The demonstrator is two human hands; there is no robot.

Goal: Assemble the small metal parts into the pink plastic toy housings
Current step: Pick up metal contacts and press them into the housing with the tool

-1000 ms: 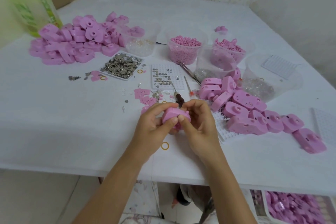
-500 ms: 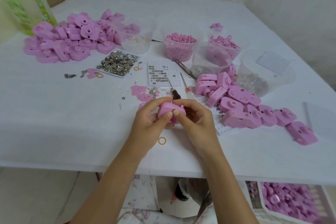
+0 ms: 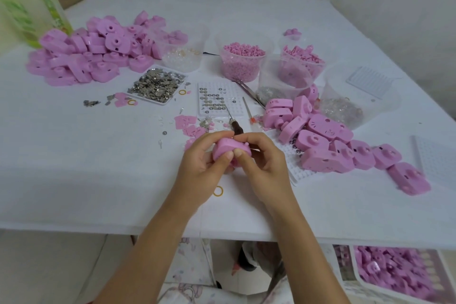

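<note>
- The rounded pink plastic toy housing [image 3: 225,148] is held just on the near side of the white perforated sorting tray [image 3: 217,99] — lifted clear of the white table [image 3: 74,155].
- The left hand [image 3: 197,168] and the right hand [image 3: 266,165] both curl round it, thumbs pressed side by side on its near face, fingers wrapped behind; whether a metal part sits under the thumbs cannot be told.
- It looks a light, stiff, hollow moulding with smooth faces that could slip; best gripped across its broad sides.
- The small silvery metal parts [image 3: 156,85], heaped just left of the sorting tray, are likely thin and easily bent — pinch them by the edges.
- More pink housings [image 3: 320,140] lie piled right of that tray.
</note>
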